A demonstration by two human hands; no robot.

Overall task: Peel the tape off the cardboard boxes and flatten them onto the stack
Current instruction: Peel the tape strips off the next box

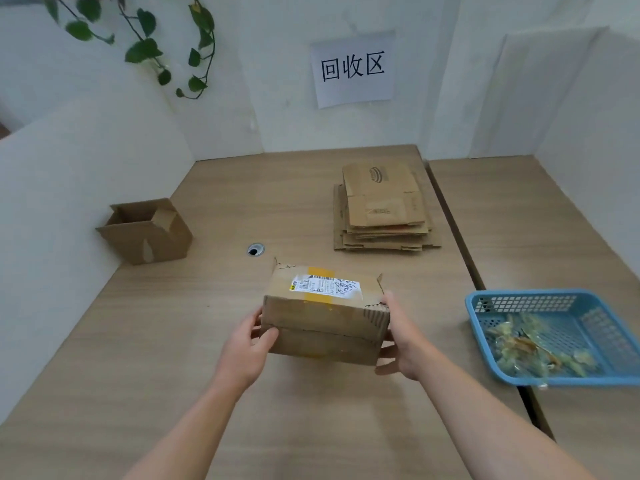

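Observation:
A closed cardboard box with a white shipping label and a strip of yellow tape across its top sits near the table's middle. My left hand grips its left side and my right hand grips its right side. A stack of flattened boxes lies farther back on the right. An opened box stands at the far left by the partition.
A blue plastic basket holding crumpled tape scraps sits at the right, across the seam between two tables. A round cable hole is in the tabletop behind the held box. White walls and a paper sign close off the back.

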